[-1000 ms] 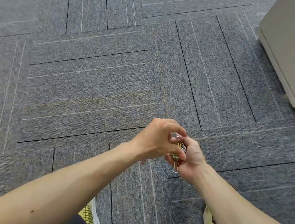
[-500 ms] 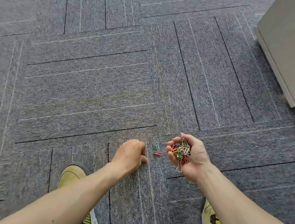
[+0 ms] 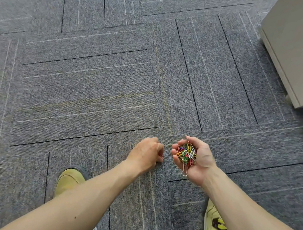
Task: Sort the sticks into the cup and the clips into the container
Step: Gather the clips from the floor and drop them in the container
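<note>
Down at floor level here, and the carpet (image 3: pixel 91 91) fills nearly the whole view: grey tiles laid in alternating directions, thin black and pale lines running across some tiles and along others, with a faint yellowish seam heading down toward the hands. Top right, the corner of a pale beige cabinet (image 3: pixel 302 48) stands on the carpet, its lighter base edge slanting down to a point, shadow pooled beneath it. The right hand (image 3: pixel 196 160) is turned palm up and cupped, fingers curled loosely round a heap of clips (image 3: pixel 186 154) in red, green, yellow, blue and silver, with one silver clip hanging off the heel of the palm. Just beside it, the left hand (image 3: pixel 146 151) is knuckles up, low over the carpet, fingers bunched toward the thumb; a sliver of red (image 3: pixel 160 156) shows at the fingertips, though whether they are actually pinching it, I cannot tell. The two hands sit close but apart. Both bare forearms reach in from the bottom edge. A yellow-green shoe (image 3: pixel 68 180) is planted on the carpet under the left forearm, and a second shoe (image 3: pixel 212 219) peeks out beside the right forearm, next to dark trouser fabric
</note>
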The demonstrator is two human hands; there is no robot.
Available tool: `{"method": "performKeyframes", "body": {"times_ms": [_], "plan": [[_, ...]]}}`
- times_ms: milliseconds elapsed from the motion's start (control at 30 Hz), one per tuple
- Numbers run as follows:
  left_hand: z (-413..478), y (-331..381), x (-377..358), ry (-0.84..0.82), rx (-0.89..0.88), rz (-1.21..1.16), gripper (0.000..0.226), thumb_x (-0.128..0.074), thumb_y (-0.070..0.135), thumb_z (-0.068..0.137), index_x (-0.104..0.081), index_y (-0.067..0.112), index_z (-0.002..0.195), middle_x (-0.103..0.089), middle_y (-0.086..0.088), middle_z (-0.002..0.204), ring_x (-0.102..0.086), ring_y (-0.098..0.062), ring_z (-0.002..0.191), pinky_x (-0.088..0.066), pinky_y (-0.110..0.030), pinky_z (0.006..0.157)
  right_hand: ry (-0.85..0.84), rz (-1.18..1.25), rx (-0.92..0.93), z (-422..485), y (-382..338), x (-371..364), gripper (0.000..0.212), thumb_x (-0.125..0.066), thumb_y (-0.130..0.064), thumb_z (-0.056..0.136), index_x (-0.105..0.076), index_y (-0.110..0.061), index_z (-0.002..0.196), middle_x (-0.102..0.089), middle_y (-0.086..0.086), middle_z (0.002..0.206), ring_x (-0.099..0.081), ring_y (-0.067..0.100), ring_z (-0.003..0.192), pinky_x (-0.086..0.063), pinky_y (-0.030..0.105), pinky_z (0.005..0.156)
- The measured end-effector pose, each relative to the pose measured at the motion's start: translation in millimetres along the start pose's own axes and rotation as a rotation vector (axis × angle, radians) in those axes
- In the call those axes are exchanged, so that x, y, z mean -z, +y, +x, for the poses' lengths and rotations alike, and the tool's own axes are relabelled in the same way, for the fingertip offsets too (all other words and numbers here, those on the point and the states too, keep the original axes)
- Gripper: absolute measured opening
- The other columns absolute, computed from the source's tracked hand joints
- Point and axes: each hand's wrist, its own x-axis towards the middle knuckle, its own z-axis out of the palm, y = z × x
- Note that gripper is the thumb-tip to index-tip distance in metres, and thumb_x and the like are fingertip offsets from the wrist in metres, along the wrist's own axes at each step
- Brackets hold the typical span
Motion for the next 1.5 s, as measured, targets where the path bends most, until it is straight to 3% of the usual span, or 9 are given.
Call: {"method": "performKeyframes", "body": {"times_ms": [100,300,367,500,733,833,967,1167,1500], "plan": [[0.0,-1.8,-0.1,0.02,-0.047,0.01,0.016,-0.066,0.025,0.09,-0.071,0.011,0.096,-0.055,0.001,0.099,-0.05,-0.013,0.092,-0.052,-0.03,0.085,-0.003,0.003,0.001,-0.7,-0.3,0.3,0.027,-0.055,-0.031,0.094,-0.063,-0.011,0.077,-0.066,0.012,0.08,-0.064,0.023,0.066,-0.057,0.029,0.048],[2.5,-25.7,18.6,0.055,-0.046,-0.044,0.011,-0.063,0.016,0.092,-0.07,0.008,0.093,-0.07,-0.002,0.096,-0.059,-0.007,0.078,-0.055,-0.022,0.081,-0.006,0.009,0.018,-0.3,-4.0,4.6,0.026,-0.055,-0.03,0.093,-0.063,-0.011,0.078,-0.067,0.013,0.081,-0.064,0.023,0.066,-0.057,0.029,0.049],[4.4,-29.0,23.2,0.018,-0.057,-0.04,0.011,-0.064,0.014,0.091,-0.067,0.009,0.101,-0.069,-0.002,0.097,-0.057,-0.005,0.077,-0.055,-0.021,0.079,-0.003,0.012,0.02,-1.5,-4.5,5.2,0.026,-0.054,-0.03,0.093,-0.062,-0.01,0.079,-0.067,0.013,0.08,-0.064,0.023,0.065,-0.057,0.028,0.049],[12.9,-22.8,21.5,-0.12,-0.112,0.002,0.039,-0.065,0.015,0.09,-0.057,0.019,0.128,-0.068,0.0,0.101,-0.057,-0.007,0.079,-0.05,-0.018,0.077,-0.006,0.006,0.023,-2.3,-4.6,6.7,0.026,-0.054,-0.031,0.094,-0.063,-0.01,0.08,-0.067,0.013,0.081,-0.064,0.023,0.065,-0.057,0.028,0.048],[24.6,-16.4,20.8,-0.149,-0.206,0.162,0.01,-0.062,0.021,0.093,-0.064,0.011,0.092,-0.06,-0.002,0.101,-0.058,-0.017,0.084,-0.055,-0.034,0.082,0.002,0.012,0.021,-2.7,-6.3,6.3,0.028,-0.054,-0.031,0.094,-0.063,-0.011,0.076,-0.066,0.012,0.078,-0.064,0.022,0.064,-0.057,0.028,0.05],[23.6,-17.0,19.6,-0.139,-0.242,0.197,0.012,-0.062,0.02,0.093,-0.06,0.01,0.1,-0.057,-0.005,0.104,-0.062,-0.021,0.086,-0.056,-0.036,0.078,-0.007,0.008,0.015,-3.8,-6.1,6.8,0.027,-0.054,-0.031,0.094,-0.062,-0.012,0.076,-0.066,0.011,0.079,-0.064,0.022,0.066,-0.057,0.028,0.05],[26.0,-21.1,20.6,-0.118,-0.276,0.176,0.035,-0.066,0.024,0.089,-0.057,0.016,0.123,-0.059,-0.004,0.112,-0.062,-0.019,0.093,-0.057,-0.032,0.081,-0.009,0.023,0.012,-5.0,-7.3,6.9,0.028,-0.054,-0.031,0.094,-0.062,-0.011,0.076,-0.066,0.012,0.08,-0.063,0.023,0.066,-0.057,0.028,0.049],[22.0,-26.7,21.0,-0.041,-0.371,0.225,0.033,-0.065,0.033,0.087,-0.065,0.02,0.117,-0.059,-0.002,0.116,-0.058,-0.016,0.096,-0.055,-0.029,0.085,0.002,0.01,0.026,-7.7,-7.3,9.3,0.028,-0.053,-0.03,0.095,-0.062,-0.011,0.076,-0.066,0.012,0.078,-0.064,0.022,0.064,-0.057,0.028,0.049],[12.5,-38.3,7.8,0.037,-0.383,0.254,0.008,-0.066,0.021,0.091,-0.068,0.015,0.096,-0.064,-0.001,0.102,-0.059,-0.014,0.087,-0.057,-0.027,0.077,0.002,0.015,0.024,-7.1,-8.1,8.3,0.027,-0.054,-0.031,0.095,-0.062,-0.011,0.077,-0.066,0.012,0.08,-0.064,0.022,0.065,-0.057,0.028,0.049]]}}
